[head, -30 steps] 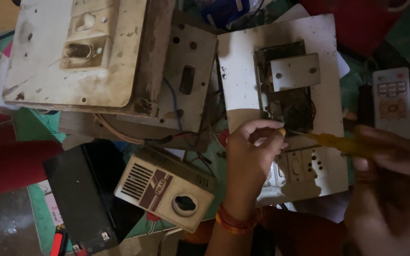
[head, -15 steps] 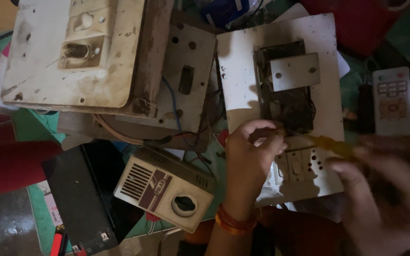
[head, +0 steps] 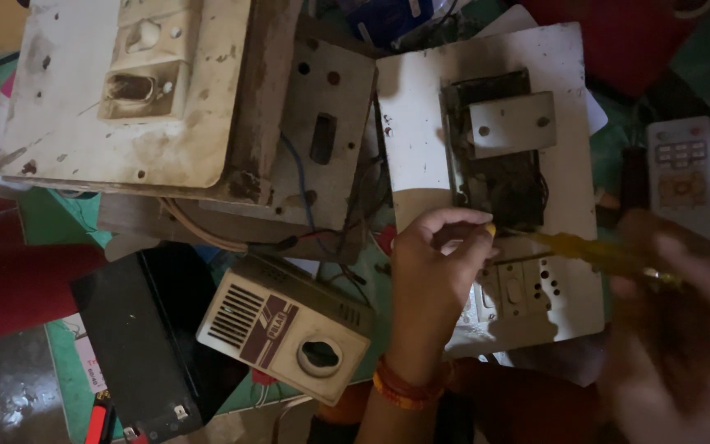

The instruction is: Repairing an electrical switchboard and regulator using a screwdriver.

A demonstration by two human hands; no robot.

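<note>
My left hand rests curled on the white switch board panel, its fingertips pinched at the tip of a yellow-handled screwdriver. My right hand, blurred at the lower right, grips the screwdriver's handle. The tip points at the edge of the dark cut-out in the panel, just above a switch and socket plate. A small white cover plate sits across the cut-out. What my left fingers pinch is too small to tell.
A dirty old switch board box and a wooden board with wires lie at the upper left. A cream fan regulator box and a black battery lie below them. A white remote control lies at the right.
My right hand has shifted with the screwdriver, first down and left, then back towards the right. My left hand has stayed on the panel at the screwdriver's tip.
</note>
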